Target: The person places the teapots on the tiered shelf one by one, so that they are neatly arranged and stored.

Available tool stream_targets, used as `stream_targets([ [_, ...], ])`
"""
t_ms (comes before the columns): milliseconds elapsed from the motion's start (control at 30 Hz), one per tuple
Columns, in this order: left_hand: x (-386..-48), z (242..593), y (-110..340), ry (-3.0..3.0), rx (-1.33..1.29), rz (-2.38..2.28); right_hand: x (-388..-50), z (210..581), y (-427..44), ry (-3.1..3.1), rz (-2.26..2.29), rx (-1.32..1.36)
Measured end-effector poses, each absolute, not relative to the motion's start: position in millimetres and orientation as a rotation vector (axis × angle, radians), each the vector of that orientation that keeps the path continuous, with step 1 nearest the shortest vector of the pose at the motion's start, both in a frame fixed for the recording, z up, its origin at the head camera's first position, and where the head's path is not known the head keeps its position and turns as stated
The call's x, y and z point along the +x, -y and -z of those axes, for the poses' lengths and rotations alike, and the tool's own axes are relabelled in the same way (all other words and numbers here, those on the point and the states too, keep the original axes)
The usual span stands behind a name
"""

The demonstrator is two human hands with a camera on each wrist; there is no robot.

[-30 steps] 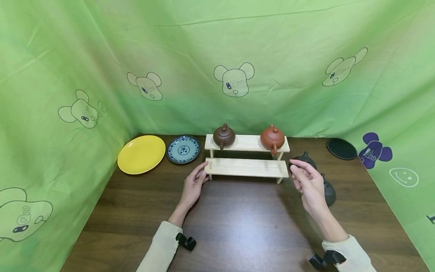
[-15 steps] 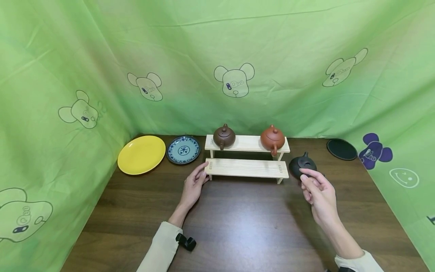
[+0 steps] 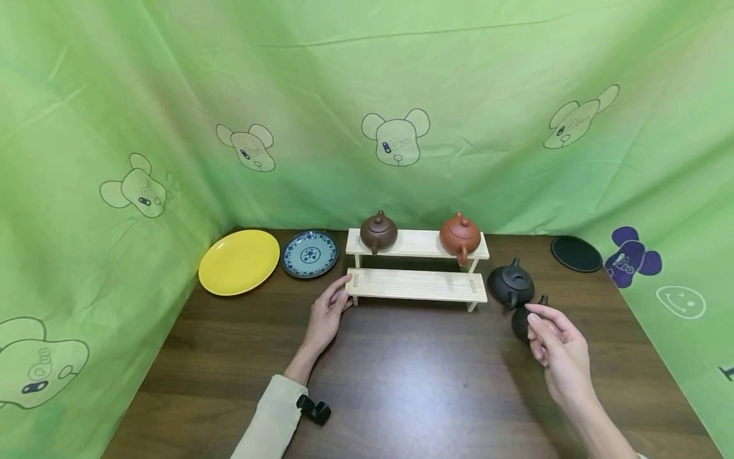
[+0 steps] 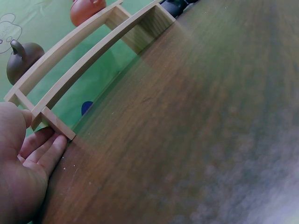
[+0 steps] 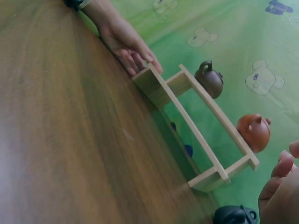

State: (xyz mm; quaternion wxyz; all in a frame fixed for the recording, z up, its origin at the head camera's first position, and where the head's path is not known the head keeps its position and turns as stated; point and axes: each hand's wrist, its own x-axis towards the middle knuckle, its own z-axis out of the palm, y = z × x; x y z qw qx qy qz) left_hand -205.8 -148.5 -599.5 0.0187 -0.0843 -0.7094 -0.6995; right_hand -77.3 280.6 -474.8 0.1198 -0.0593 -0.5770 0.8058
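Note:
My left hand [image 3: 325, 319] holds the left end of a two-tier wooden stand [image 3: 415, 284]; in the left wrist view its fingers [image 4: 50, 151] lie against the stand's leg. A dark brown teapot [image 3: 378, 233] and a reddish teapot [image 3: 460, 234] sit on the upper tier, and the lower tier is bare. Right of the stand is a black teapot [image 3: 510, 284]. My right hand [image 3: 564, 360], fingers loosely bent and nothing visible in them, is over a second black teapot [image 3: 519, 323], partly hiding it. Whether they touch I cannot tell.
On the left of the table [image 3: 401, 382] are a yellow plate [image 3: 239, 262] and a blue patterned plate [image 3: 310, 254]. A dark round coaster [image 3: 576, 254] lies at the back right. Green cloth [image 3: 321, 76] encloses the back and sides.
My right hand has moved right and toward the front edge, away from the first black teapot, uncovering it and coming over the second. My left hand has stayed at the stand.

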Motion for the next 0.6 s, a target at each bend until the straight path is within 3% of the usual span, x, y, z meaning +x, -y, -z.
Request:
stream_targets([
  [600, -206.4, 602.9, 148.6, 2.196, -0.268, 2.188, -48.9, 498.3, -309.1, 1.671, -2.272, -0.310],
])
